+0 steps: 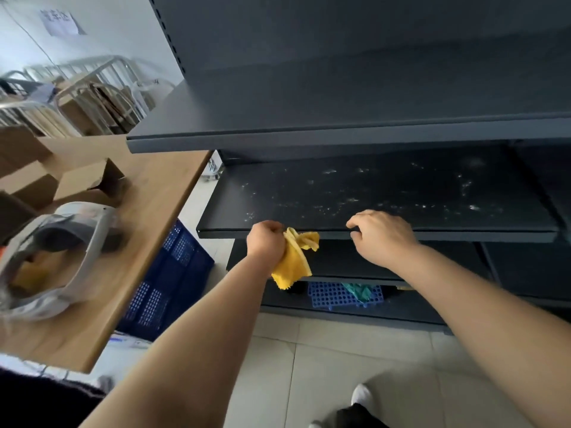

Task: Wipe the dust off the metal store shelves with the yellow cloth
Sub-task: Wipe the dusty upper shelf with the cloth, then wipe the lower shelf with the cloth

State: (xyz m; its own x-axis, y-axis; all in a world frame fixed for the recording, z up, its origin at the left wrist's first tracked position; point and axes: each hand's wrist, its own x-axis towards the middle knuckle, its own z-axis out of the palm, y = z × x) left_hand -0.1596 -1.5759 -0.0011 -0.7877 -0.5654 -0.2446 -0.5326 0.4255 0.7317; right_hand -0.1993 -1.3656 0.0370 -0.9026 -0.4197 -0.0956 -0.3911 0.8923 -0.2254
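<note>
- Yellow cloth (295, 257) gripped by L hand (265, 239), 7 o'clock of dusty shelf (370, 193).
- R hand (383, 236) curled at shelf front; hold can't be told.
- Risk: dust swept off onto lower shelf (346, 264).

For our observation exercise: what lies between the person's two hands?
Head view: the yellow cloth, held by the left hand, then the bare front edge of the dusty shelf, up to the right hand.
</note>
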